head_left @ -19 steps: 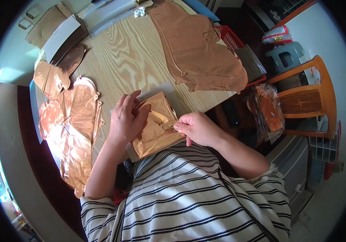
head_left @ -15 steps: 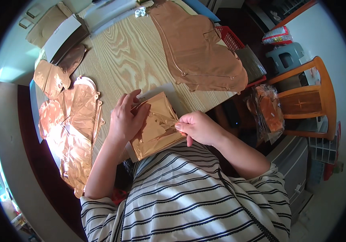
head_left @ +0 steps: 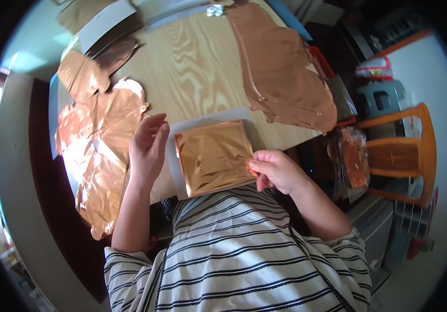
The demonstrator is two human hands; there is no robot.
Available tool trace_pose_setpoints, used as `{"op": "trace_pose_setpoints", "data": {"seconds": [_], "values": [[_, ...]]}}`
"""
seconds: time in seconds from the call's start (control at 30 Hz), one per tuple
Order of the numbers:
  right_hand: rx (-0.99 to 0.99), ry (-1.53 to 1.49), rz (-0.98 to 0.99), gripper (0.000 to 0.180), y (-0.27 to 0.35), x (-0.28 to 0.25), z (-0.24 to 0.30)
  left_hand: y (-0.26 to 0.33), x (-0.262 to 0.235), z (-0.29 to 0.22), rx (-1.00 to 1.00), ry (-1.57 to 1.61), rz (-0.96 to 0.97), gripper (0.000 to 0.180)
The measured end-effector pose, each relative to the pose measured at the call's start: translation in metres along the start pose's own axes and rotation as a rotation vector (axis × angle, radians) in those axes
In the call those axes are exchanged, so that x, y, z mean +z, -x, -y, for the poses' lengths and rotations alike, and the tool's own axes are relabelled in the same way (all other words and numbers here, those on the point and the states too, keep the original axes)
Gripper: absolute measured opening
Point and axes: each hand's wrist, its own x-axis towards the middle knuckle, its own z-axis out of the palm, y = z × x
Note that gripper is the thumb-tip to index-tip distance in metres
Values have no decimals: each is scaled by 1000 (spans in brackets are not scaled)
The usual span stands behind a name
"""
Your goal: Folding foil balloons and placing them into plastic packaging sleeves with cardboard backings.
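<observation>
A flat folded foil balloon [head_left: 210,151], copper-gold and wrinkled, lies in front of me at the table's near edge. Beneath it is a pale grey-white sheet [head_left: 182,127], showing at its far and left sides. My right hand [head_left: 275,169] pinches the balloon's right edge between thumb and fingers, where an orange bit shows and creases fan out. My left hand [head_left: 149,148] is raised left of the folded balloon, apart from it, its fingers loosely bent and holding nothing. Farther left, a shiny unfolded foil balloon [head_left: 109,117] spreads over the table side.
Flat matte brown foil balloons [head_left: 281,67] lie at the table's far right. A white-topped box [head_left: 106,26] stands far left, and small white pieces [head_left: 215,10] lie at the back. Right of the table are a wooden chair [head_left: 398,156], a plastic-wrapped orange package [head_left: 353,158] and a grey stool [head_left: 382,99].
My left hand has lifted off the folded balloon and moved left. My right hand still pinches its edge. The balloon and sheet have turned to lie straighter, and the view has shifted.
</observation>
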Motion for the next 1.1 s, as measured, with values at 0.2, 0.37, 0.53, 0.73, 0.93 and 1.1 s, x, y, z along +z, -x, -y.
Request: {"op": "trace_pose_setpoints", "data": {"seconds": [0.2,0.37,0.53,0.73,0.93,1.1], "values": [[36,-42,18,22,1,-4,4,55,-41,-7,-453,342,171,38],[29,-52,37,21,-2,-1,4,68,-18,-24,-577,525,228,59],[15,54,14,23,-2,4,7,59,-3,-17,-539,441,244,63],[-54,190,-138,29,-2,18,31,61,1,-9,-515,420,228,60],[-118,427,-101,31,-20,9,29,64,3,-17,-455,482,179,54],[-62,329,-65,28,-22,11,28,69,-4,-12,-461,544,187,43]]}}
